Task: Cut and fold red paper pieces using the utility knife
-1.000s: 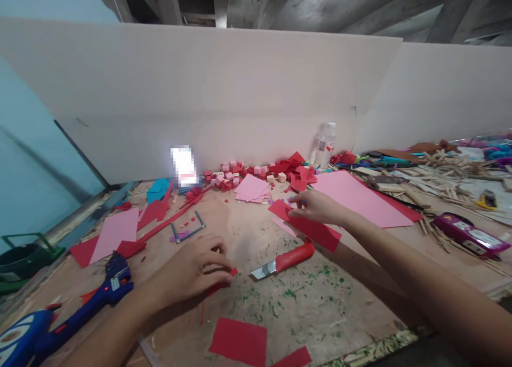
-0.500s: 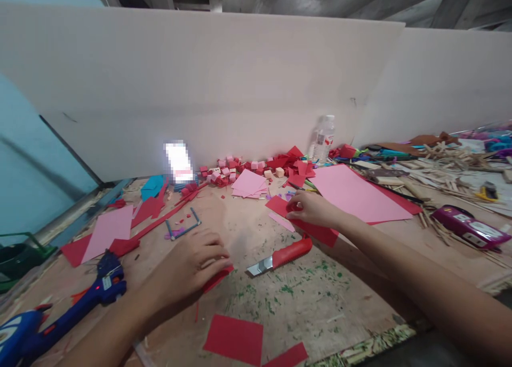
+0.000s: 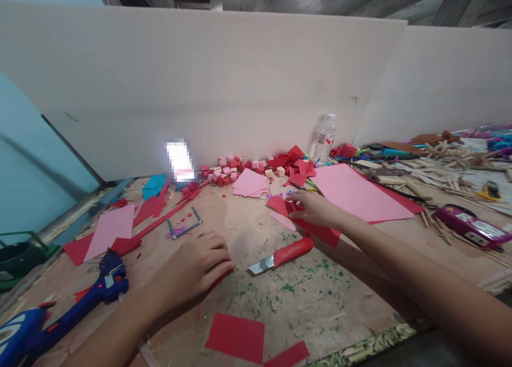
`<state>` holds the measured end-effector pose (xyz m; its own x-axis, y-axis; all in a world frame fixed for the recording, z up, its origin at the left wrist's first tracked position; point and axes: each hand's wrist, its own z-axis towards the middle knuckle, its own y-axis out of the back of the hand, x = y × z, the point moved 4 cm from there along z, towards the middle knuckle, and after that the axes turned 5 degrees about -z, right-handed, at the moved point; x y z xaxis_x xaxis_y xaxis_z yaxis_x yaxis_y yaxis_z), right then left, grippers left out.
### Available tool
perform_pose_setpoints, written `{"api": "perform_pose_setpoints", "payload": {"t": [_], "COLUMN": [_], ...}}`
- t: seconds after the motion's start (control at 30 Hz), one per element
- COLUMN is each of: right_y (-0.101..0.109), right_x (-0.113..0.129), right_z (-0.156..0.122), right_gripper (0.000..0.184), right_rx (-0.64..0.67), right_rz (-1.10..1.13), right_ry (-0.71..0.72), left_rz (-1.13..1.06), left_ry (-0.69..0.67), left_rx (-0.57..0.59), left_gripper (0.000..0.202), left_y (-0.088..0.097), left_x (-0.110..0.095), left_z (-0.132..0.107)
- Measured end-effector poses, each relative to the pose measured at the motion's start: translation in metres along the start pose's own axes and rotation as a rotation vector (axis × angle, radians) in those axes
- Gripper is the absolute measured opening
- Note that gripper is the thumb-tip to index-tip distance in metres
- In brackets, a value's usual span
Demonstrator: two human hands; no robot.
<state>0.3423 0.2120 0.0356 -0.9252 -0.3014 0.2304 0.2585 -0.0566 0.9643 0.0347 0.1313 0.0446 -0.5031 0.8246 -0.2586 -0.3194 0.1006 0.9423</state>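
My left hand (image 3: 196, 263) is low over the table, its fingers curled and thumb pressed in. A sliver of red paper (image 3: 227, 271) peeks out under that thumb; the rest is hidden. Further back on the right, my right hand (image 3: 312, 209) has its fingers bent and closed on a red paper strip (image 3: 326, 234). A narrow pink strip (image 3: 282, 221) lies beside it. Between both hands rests a red-handled utility knife (image 3: 293, 252) with its blade pointing left. Nearer to me lie a red paper rectangle (image 3: 235, 337) and a smaller red piece (image 3: 288, 354).
A blue glue gun (image 3: 110, 281) lies at left, near a pink sheet (image 3: 111, 231). Small paper cubes (image 3: 228, 172), a lit phone (image 3: 180, 161) and a bottle (image 3: 326, 138) stand along the wall. A large pink sheet (image 3: 360, 193) and wood sticks (image 3: 444, 164) occupy the right.
The red piece by my left hand shows less now, more covered by the thumb. My right hand has stayed at the red strip, its fingers shifting only slightly.
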Motion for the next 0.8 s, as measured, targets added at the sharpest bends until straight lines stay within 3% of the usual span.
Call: {"api": "perform_pose_setpoints", "payload": {"t": [0.17, 0.3, 0.4, 0.5, 0.57, 0.63, 0.67, 0.73, 0.8], "right_y": [0.003, 0.012, 0.019, 0.019, 0.014, 0.009, 0.008, 0.010, 0.017], "right_x": [0.001, 0.017, 0.049, 0.086, 0.104, 0.115, 0.118, 0.119, 0.118], "right_z": [-0.001, -0.007, -0.021, -0.041, -0.051, -0.056, -0.058, -0.059, -0.063], "right_gripper": [0.056, 0.068, 0.079, 0.080, 0.080, 0.076, 0.073, 0.059, 0.042], "right_rx": [-0.062, -0.141, -0.243, -0.345, -0.349, -0.338, -0.347, -0.420, -0.560], "right_rz": [0.057, 0.103, 0.138, 0.130, 0.087, 0.036, 0.021, 0.023, 0.029], "right_ry": [-0.001, 0.075, 0.343, 0.668, 0.803, 0.876, 0.886, 0.851, 0.804], "left_rz": [0.012, -0.078, -0.252, -0.346, -0.358, -0.349, -0.340, -0.313, -0.277], "left_ry": [-0.014, 0.070, 0.257, 0.372, 0.339, 0.228, 0.169, 0.106, 0.155], "left_rx": [-0.025, -0.158, -0.348, -0.510, -0.540, -0.487, -0.458, -0.452, -0.546], "left_gripper": [0.039, 0.030, 0.026, 0.056, 0.061, 0.032, 0.018, 0.018, 0.018], "left_y": [0.005, 0.009, 0.010, 0.011, 0.012, 0.013, 0.014, 0.016, 0.020], "left_x": [-0.003, -0.006, -0.003, -0.002, -0.005, -0.011, -0.015, -0.022, -0.026], "left_z": [0.001, 0.003, 0.002, -0.002, -0.004, -0.003, -0.003, -0.003, -0.005]}}
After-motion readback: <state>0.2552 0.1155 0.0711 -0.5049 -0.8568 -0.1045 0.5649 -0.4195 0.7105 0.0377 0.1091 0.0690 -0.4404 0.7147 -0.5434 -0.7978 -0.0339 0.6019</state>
